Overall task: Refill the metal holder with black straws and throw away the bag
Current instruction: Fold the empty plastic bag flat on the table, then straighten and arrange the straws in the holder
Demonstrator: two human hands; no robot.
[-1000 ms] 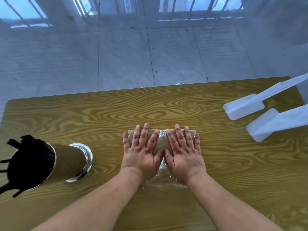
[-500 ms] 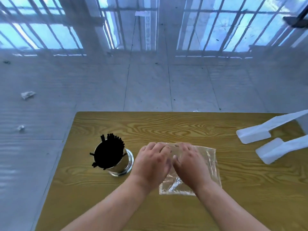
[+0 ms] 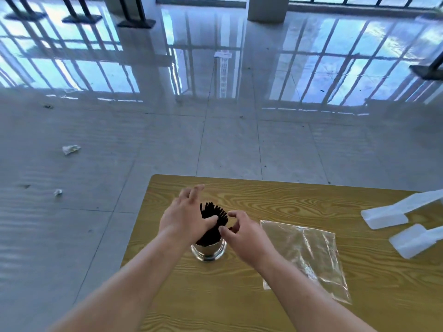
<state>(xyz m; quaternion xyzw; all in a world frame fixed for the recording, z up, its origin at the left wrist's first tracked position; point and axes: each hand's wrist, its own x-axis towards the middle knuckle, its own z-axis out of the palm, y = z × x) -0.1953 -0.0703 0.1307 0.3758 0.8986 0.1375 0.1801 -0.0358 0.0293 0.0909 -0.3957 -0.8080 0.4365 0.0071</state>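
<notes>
While the left hand (image 3: 185, 219) cups the black straws (image 3: 214, 215) with fingers spread, the right hand (image 3: 247, 236) curls loosely beside them; a pinch cannot be confirmed. Straws stand in the metal holder (image 3: 209, 251). Right of the holder lies the bag (image 3: 309, 255): light, limp, likely slippery; pinch one edge.

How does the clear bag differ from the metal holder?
The bag lies flat and looks empty; the metal holder stands upright, crammed with black straws. The bag is see-through, the holder shiny and opaque. Both rest on the wooden table.
</notes>
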